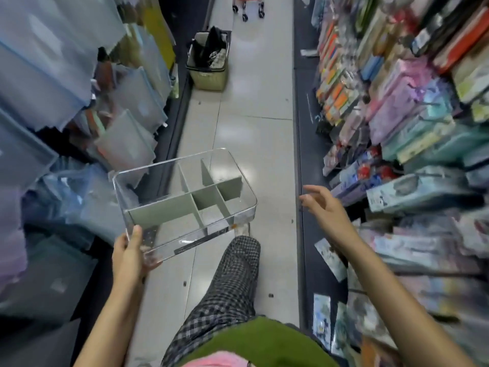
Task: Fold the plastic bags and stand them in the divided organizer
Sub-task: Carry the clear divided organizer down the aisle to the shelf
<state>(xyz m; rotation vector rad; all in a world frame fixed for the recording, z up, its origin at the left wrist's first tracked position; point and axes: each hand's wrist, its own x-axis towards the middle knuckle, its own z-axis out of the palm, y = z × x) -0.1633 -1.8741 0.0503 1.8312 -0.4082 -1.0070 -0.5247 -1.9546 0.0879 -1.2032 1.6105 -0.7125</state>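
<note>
The clear rectangular plastic organizer (185,197) w/ grey-green dividers sits in mid-air over the aisle floor, tilted, its near-left corner the only part gripped; the dividers split it into several compartments, all w/ nothing in them that shows. The left hand (131,251) holds that corner: thumb up along the outer wall near the rim, other fingers curled under the base, seen through the clear plastic. The right hand (321,205) hangs free to the right of the organizer, well apart from it, fingers spread and loosely bent, nothing in it, reaching toward the black shelf edge (300,144) on the right. Below the organizer a leg in black-and-white checked trousers (232,282) stretches fwd, and a green garment (262,340) fills the bottom centre. Pale tiled floor (251,107) runs up the middle of the aisle. Left side: hanging translucent blue-grey plastic pouches (53,62), blurred. Right side: shelves of pastel packaged goods (412,123), also blurred, labels unreadable. Further up the aisle, by the left shelf base, stands a light green shopping basket (207,72) w/ dark items inside; beyond it, at the top edge, small wheels of a red cart (247,6).
</note>
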